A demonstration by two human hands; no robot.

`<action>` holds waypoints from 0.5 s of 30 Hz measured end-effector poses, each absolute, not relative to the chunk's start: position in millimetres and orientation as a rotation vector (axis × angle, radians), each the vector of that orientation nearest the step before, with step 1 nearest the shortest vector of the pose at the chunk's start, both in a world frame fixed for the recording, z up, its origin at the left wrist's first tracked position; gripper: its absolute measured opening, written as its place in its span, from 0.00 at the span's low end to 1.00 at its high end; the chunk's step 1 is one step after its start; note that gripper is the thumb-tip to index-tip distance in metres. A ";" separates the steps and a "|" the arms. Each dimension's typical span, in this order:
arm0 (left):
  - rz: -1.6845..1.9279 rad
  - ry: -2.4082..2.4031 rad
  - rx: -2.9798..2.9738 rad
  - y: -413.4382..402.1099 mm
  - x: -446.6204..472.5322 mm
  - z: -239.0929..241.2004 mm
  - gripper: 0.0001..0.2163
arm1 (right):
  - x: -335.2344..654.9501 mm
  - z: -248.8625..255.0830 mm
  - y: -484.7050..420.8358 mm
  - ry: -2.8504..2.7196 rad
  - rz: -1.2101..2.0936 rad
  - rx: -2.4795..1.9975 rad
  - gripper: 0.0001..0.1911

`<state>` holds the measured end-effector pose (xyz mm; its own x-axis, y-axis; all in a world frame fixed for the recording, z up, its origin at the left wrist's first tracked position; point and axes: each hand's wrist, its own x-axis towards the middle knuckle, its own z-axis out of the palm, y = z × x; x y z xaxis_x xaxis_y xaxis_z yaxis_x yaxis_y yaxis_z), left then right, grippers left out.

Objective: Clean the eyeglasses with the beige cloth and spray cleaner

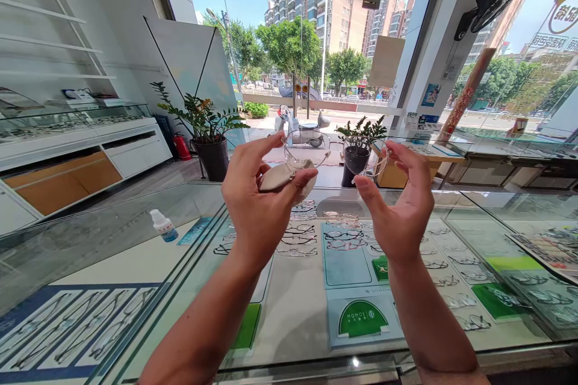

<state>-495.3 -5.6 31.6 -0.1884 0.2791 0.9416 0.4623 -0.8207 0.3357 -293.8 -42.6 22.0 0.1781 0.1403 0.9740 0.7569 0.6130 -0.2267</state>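
I hold a pair of clear-lensed eyeglasses (pixel 307 155) up at chest height, in front of the window. My left hand (pixel 257 192) grips one side of the frame with its fingers. It also pinches a pale folded cloth (pixel 282 177) under its thumb, just below that lens. My right hand (pixel 400 198) has finger and thumb closed on the rim at the other side. The thin frame is hard to make out against the bright background. Beneath both hands lies a glass display case (pixel 298 307) with rows of glasses inside.
A small white bottle (pixel 163 225) stands on the glass at left, beside a blue card (pixel 195 231). Several glasses lie in a tray (pixel 54 289) at lower left. Potted plants (pixel 213 156) stand beyond the counter. A fan (pixel 494 3) hangs on the right pillar.
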 end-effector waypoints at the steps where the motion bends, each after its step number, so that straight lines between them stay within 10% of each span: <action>1: -2.142 -0.865 -1.901 -5.3 -495.1 32.0 0.22 | -293.6 23.0 -43.1 -1.349 -0.520 -0.854 0.26; 15: -2.073 -0.821 -1.750 -0.9 -496.3 30.5 0.28 | -291.2 22.5 -42.0 -1.395 -0.335 -0.966 0.26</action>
<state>-496.3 -0.9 30.5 -0.2086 0.1282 0.9696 0.5706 -0.7892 0.2271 -291.2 -42.0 22.5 0.2034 0.3303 0.9217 0.7129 0.5953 -0.3706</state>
